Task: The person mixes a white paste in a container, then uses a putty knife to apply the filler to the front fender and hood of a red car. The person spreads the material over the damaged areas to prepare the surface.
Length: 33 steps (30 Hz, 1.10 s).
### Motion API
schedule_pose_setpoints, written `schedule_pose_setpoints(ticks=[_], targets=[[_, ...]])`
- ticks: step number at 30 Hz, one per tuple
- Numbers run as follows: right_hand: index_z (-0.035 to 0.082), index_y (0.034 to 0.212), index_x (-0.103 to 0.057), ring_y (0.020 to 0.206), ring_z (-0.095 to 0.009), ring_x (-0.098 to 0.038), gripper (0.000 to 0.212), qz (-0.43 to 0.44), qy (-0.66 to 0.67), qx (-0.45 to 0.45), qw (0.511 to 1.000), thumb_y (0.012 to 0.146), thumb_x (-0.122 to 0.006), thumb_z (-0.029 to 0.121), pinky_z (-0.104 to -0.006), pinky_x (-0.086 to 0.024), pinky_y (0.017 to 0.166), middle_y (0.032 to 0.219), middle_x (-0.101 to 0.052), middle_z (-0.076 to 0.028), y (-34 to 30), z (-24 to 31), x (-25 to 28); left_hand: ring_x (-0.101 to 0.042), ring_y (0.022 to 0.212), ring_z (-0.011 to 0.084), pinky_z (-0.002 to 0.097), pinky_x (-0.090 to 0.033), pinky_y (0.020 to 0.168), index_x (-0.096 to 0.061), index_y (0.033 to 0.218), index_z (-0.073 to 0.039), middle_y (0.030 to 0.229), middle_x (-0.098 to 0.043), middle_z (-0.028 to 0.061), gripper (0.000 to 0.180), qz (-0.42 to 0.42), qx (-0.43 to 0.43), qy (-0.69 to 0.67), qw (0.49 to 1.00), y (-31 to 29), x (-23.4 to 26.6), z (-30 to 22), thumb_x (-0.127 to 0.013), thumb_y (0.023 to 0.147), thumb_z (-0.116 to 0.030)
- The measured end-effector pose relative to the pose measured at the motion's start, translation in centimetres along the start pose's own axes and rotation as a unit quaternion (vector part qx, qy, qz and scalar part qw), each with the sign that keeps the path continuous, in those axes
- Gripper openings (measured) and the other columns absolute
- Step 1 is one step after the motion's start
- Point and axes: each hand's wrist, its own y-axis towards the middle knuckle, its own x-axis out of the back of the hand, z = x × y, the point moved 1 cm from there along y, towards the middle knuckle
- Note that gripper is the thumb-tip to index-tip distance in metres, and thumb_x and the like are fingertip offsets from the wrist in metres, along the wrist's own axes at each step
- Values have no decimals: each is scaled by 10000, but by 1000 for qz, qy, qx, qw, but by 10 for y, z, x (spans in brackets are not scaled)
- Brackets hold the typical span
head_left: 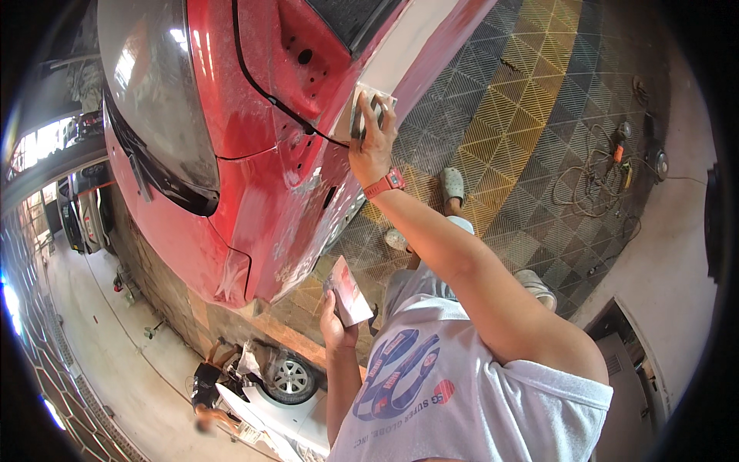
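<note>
Beside me stands a red car, its door opening showing and its side dusty with pale, scuffed patches. My right hand, with a red watch on the wrist, has its fingers curled over a sanding block. The block rests against the pale-coated body panel by the door opening. Lower down, my left hand grips a flat rectangular board smeared pinkish red and white. This board is held apart from the car, near my shirt.
Patterned grey and yellow floor tiles lie right of the car. A coiled cord and a tool with an orange part lie by the wall. Another person is near a white car at lower left.
</note>
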Motion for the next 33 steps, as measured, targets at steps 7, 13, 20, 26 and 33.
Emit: schedule_pose_setpoints(ticks=[7,13,20,26,33], targets=[[229,1626,-524,1578,-490,-322,978,13,-10,3,1000,741,-626,-175,-600,-276,1289,1616,-409,-178,-21,3,-6,-641,1313,264,414,-505,1128,-527,1521,12,1439,-652,117,493,-8,-1,-11,1000,-3,14,1,-546,1156,-320],[230,1624,-527,1579,-491,-324,958,21,-11,-1,1000,758,-640,-164,-613,-287,1276,1615,-408,-176,-41,1,-14,-646,1301,259,412,-506,1118,-530,1524,5,1436,-658,108,493,-20,0,-7,1000,-6,27,2,-541,1155,-323],[226,1638,-509,1584,-495,-312,954,26,-13,12,1000,768,-645,-144,-629,-299,1256,1624,-395,-174,-62,0,-21,-657,1267,249,399,-515,1092,-539,1516,0,1404,-669,101,478,-25,-6,-9,1000,-11,31,2,-535,1158,-317],[233,1656,-486,1599,-496,-285,967,49,-14,3,999,773,-639,-132,-631,-284,1265,1638,-382,-177,-81,7,-22,-649,1263,242,390,-518,1082,-541,1511,-2,1385,-668,96,467,-14,-12,-12,1000,-17,36,1,-537,1159,-308],[247,1666,-467,1610,-502,-262,986,71,2,-5,997,776,-631,-146,-618,-289,1282,1642,-381,-182,-97,9,-25,-645,1267,243,386,-514,1091,-531,1522,-8,1404,-655,91,475,-23,-23,-21,999,-24,41,3,-544,1157,-311]])
